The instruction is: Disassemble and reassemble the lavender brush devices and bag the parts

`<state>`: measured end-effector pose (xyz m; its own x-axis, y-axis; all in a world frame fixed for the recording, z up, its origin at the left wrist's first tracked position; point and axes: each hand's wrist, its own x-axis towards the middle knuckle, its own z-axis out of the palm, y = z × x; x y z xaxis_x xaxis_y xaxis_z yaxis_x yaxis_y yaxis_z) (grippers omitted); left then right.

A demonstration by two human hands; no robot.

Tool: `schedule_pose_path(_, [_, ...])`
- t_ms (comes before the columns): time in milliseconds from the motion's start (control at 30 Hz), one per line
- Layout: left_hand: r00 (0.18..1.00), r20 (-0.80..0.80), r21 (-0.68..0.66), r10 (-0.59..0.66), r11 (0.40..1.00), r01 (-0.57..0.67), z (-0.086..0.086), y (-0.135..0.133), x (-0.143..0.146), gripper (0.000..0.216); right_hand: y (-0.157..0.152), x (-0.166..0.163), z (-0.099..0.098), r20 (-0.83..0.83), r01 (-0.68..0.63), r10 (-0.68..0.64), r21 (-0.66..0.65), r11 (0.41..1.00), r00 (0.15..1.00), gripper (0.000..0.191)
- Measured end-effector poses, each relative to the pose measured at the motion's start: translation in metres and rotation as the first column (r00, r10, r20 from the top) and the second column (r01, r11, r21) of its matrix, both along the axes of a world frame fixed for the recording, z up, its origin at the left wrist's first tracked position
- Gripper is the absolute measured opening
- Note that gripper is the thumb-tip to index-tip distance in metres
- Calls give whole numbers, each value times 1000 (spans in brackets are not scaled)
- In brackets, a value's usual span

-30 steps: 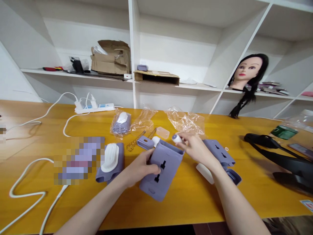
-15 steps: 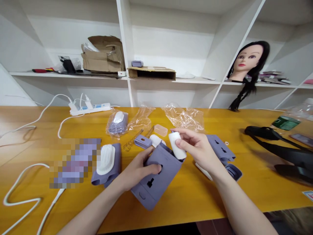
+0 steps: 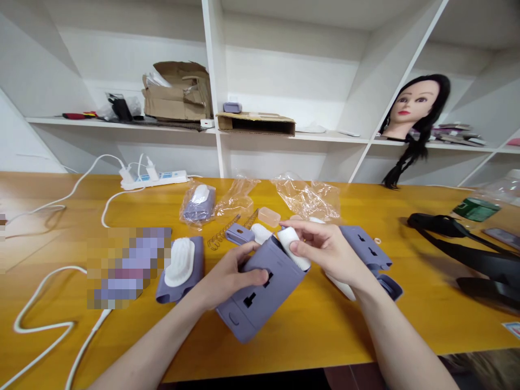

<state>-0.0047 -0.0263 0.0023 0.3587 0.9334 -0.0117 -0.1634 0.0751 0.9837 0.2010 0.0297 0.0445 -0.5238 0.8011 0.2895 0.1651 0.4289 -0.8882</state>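
My left hand (image 3: pixel 231 273) is closed around the side of a purple plastic housing (image 3: pixel 266 298) with black keyhole-shaped slots in its face, its thumb lying by one slot. The housing tilts, its open end up and to the right. At that opening, my right hand (image 3: pixel 325 246) pinches a white ribbed oblong piece (image 3: pixel 290 246), whose lower end is inside the housing. Just behind lie a small purple cap with a hole (image 3: pixel 239 234), a white part (image 3: pixel 261 233), coil springs (image 3: pixel 223 233) and a translucent oval piece (image 3: pixel 268 216).
Left are a purple housing with a white pad (image 3: pixel 180 262), a pixelated purple object (image 3: pixel 132 268) on a cable, and a power strip (image 3: pixel 154 180). A bagged unit (image 3: pixel 199 203) and clear plastic bags (image 3: pixel 309 197) lie behind. Right are another slotted housing (image 3: pixel 365 246) and black straps (image 3: pixel 455 244).
The white ribbed piece has gone lower into the housing's opening, my right hand moving with it. The whole view has shifted slightly.
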Motion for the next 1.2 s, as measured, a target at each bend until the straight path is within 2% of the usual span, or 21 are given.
schedule_pose_path(167, [999, -39, 51, 26, 998, -24, 0, 0, -1, 29, -6, 4, 7, 181, -28, -3, 167, 986, 983, 36])
schedule_pose_path(333, [994, -92, 117, 50, 992, -39, 2, -2, 1, 30, -13, 7, 15, 387, -138, 5, 318, 938, 922, 44])
schedule_pose_path(567, [989, -138, 181, 52, 983, -26, 4, -1, 1, 31, -13, 11, 17, 465, -273, 46, 435, 858, 884, 44])
schedule_pose_path(733, [991, -128, 220, 37, 975, -8, 2, 0, -3, 32, -12, 10, 16, 440, -297, 75, 461, 837, 895, 45])
schedule_pose_path(900, [986, -167, 256, -6, 965, 50, 2, 0, -6, 35, -11, 9, 23, 458, -348, 138, 413, 842, 878, 45])
schedule_pose_path(1067, [979, -200, 292, 38, 956, 22, 2, 3, -5, 35, -5, 7, 23, 372, -232, 88, 362, 903, 924, 44])
schedule_pose_path(1200, [981, -192, 271, 39, 963, 15, -1, 4, -5, 35, -4, 5, 23, 377, -190, 50, 345, 919, 925, 43])
